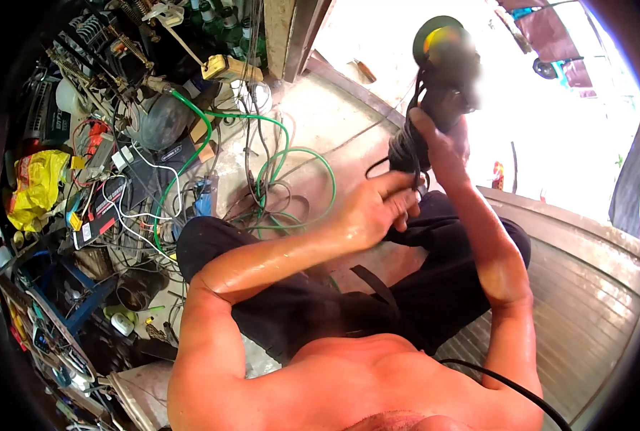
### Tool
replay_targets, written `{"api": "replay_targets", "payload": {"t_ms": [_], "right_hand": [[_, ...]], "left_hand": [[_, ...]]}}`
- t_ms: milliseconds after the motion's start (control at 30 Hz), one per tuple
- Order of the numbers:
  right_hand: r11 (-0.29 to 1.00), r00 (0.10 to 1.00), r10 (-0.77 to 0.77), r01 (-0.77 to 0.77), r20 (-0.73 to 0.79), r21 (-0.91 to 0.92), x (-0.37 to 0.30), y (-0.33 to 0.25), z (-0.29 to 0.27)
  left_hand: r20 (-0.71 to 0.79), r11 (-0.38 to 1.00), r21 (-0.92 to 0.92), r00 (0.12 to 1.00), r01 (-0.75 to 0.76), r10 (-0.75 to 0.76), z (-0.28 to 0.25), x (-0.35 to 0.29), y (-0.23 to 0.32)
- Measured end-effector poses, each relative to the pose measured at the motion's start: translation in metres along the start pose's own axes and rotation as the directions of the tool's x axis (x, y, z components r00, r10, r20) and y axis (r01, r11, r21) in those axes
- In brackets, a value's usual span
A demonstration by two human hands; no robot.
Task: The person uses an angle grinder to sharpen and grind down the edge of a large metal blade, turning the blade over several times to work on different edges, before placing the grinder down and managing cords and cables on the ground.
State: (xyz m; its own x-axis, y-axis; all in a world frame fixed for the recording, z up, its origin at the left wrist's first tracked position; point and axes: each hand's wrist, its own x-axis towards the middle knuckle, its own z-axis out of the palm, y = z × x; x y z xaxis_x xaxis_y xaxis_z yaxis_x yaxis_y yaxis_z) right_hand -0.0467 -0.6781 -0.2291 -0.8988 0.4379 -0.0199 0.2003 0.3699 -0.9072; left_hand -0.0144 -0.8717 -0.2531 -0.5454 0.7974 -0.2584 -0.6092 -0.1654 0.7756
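Note:
My right hand point(448, 147) grips a dark angle grinder point(446, 97) by its body and holds it up in front of me. A round disc with a yellow-green guard area point(438, 42) is at the grinder's far end; part of the tool is blurred. Several turns of black power cord point(405, 147) are wrapped around its near end. My left hand point(383, 210) is just below, its fingers curled around the cord close to the wrapped turns. Both hands are above my knees, which are in dark trousers.
Loops of green hose point(333, 179) and dark cables lie on the floor ahead. Tools, boxes, wires and a yellow bag point(36, 188) crowd the left side. A bright doorway is ahead right, with a ribbed metal panel point(578, 302) nearer me. A black cable point(510, 388) passes my right arm.

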Motion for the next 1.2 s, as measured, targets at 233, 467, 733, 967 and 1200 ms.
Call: {"api": "replay_targets", "payload": {"t_ms": [233, 467, 733, 967, 1200], "right_hand": [[0.492, 0.892, 0.275, -0.451, 0.359, 0.745, 0.016, -0.008, 0.011], [0.126, 0.614, 0.278, -0.785, 0.739, 0.606, 0.004, 0.009, 0.025], [0.517, 0.724, 0.536, -0.688, 0.434, 0.510, -0.011, 0.016, 0.000], [0.863, 0.915, 0.392, -0.402, 0.096, 0.305, 0.000, -0.007, -0.013], [0.757, 0.848, 0.423, -0.524, 0.319, 0.390, -0.004, -0.001, 0.025]], "left_hand": [[0.070, 0.994, -0.094, 0.996, -0.047, 0.054, -0.017, 0.003, -0.070], [0.061, 0.559, 0.774, 0.914, -0.297, 0.401, -0.121, 0.003, -0.052], [0.032, 0.083, 0.993, 0.879, -0.081, 0.475, -0.140, -0.001, 0.024], [-0.176, 0.958, 0.248, 0.966, -0.140, 0.187, -0.101, 0.007, 0.017], [-0.023, 0.771, -0.609, 0.975, -0.188, 0.220, -0.100, -0.006, -0.007]]}}
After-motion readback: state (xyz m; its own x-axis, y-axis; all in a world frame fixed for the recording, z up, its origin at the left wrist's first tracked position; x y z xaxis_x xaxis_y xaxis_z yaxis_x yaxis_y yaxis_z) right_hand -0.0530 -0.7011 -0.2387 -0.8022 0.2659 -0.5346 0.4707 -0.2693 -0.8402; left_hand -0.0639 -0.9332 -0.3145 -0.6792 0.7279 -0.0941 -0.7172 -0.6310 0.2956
